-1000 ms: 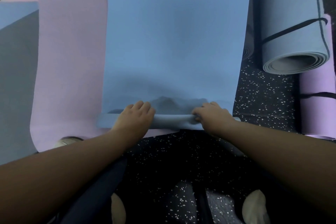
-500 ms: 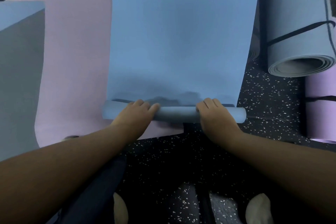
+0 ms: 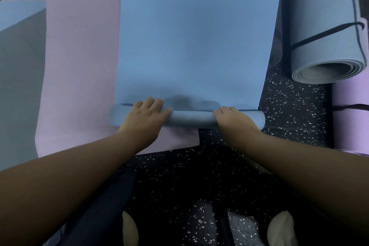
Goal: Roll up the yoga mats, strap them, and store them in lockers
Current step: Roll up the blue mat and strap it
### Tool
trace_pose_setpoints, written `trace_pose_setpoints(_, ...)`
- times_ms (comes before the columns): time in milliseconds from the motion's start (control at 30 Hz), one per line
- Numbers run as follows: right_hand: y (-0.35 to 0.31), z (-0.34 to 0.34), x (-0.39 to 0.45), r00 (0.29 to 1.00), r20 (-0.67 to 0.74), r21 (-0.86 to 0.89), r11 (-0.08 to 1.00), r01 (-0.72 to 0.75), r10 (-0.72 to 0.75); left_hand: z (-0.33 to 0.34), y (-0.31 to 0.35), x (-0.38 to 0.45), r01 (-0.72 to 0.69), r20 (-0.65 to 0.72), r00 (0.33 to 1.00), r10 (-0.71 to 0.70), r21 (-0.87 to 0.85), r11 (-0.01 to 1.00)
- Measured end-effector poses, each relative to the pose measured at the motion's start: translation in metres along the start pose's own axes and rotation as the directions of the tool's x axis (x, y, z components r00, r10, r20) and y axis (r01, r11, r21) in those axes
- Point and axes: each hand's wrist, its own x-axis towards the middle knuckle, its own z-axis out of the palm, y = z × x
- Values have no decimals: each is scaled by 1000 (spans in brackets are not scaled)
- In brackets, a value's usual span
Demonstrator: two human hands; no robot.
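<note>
**Blue mat with its near end rolled, both hands on the roll**

Blue yoga mat point(image 3: 197, 32) lies flat on the dark speckled floor point(image 3: 289, 110), stretching away from the person, and its near end is wound into a thin roll point(image 3: 191, 118) that lies across the view. The left hand point(image 3: 144, 119) rests on top of the left part of this roll, fingers curved over it toward the flat part and the thumb lying along the roll. The right hand point(image 3: 233, 119) is on the right part, its fingers bent over the top of the roll. Both hands press on the roll; how far the fingertips reach around it I cannot tell.

Under the left edge of the blue mat lies a pink mat point(image 3: 79, 66), flat, and left of it a grey mat point(image 3: 20, 86). At the right, a grey-blue rolled mat point(image 3: 323, 46) lies on the floor with a black strap point(image 3: 323, 35) around it. Just beside it, nearer the right edge, is a purple rolled mat point(image 3: 351, 116), also with a dark strap.
</note>
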Motion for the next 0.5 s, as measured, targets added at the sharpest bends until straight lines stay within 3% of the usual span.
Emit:
trace_pose_setpoints(233, 13, -15, 22, 991, 125, 125, 991, -56, 40, -2, 4, -12, -36, -45, 998, 40, 78, 996)
trace_pose_setpoints(433, 17, -14, 20, 989, 145, 145, 988, -59, 38, 6, 6, -21, -47, 191, 981, 17, 153, 987)
trace_pose_setpoints(500, 17, -12, 16, 991, 127, 159, 985, -59, 39, 3, 5, -17, -50, 201, 979, 22, 138, 989)
